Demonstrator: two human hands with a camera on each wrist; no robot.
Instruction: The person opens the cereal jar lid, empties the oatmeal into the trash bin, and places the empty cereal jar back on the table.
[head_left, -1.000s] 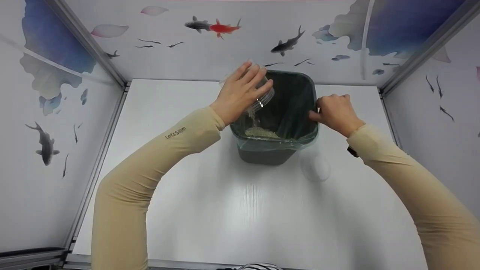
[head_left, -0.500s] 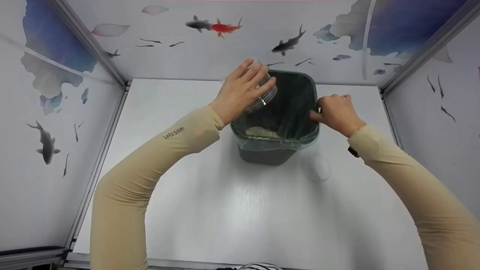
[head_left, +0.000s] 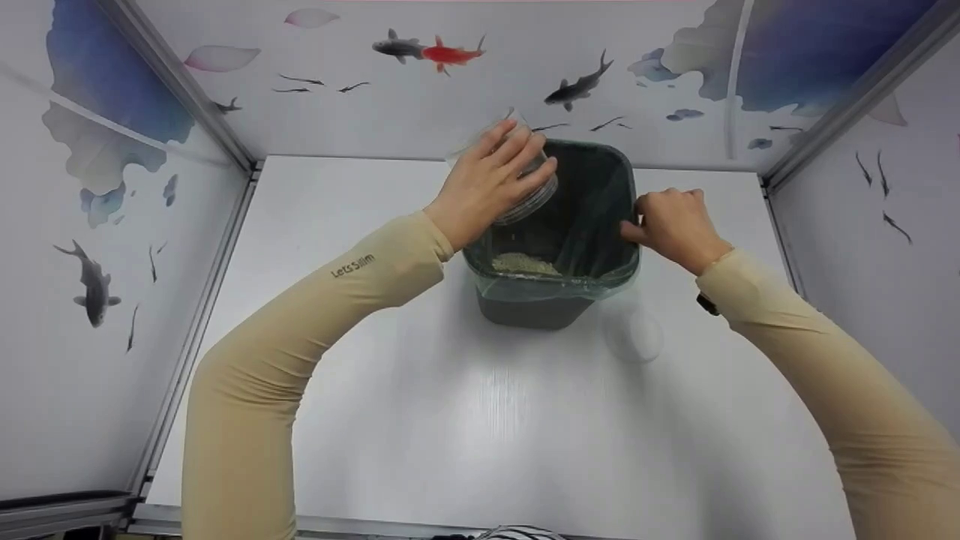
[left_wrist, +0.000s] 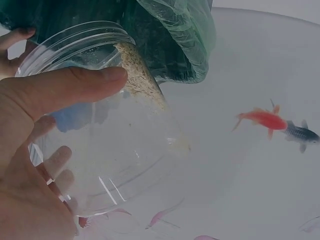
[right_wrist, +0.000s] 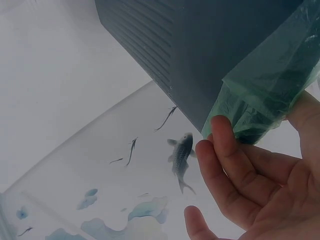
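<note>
While left hand (head_left: 487, 176) grips one jar (left_wrist: 110, 145) | right hand (head_left: 670, 225) grips one bin (head_left: 532, 311) | one clear disc (head_left: 637, 337) nearby

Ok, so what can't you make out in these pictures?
Head view: much of the clear jar, behind the left hand.
Head view: the lower edge of the pale flakes in the bin, behind its front rim.
Head view: a white-and-black thing, cut off by the bottom edge.
Head view: the black thing at the right wrist, partly behind the right sleeve.
Right wrist view: the right hand's thumb tip, behind the green liner.
</note>
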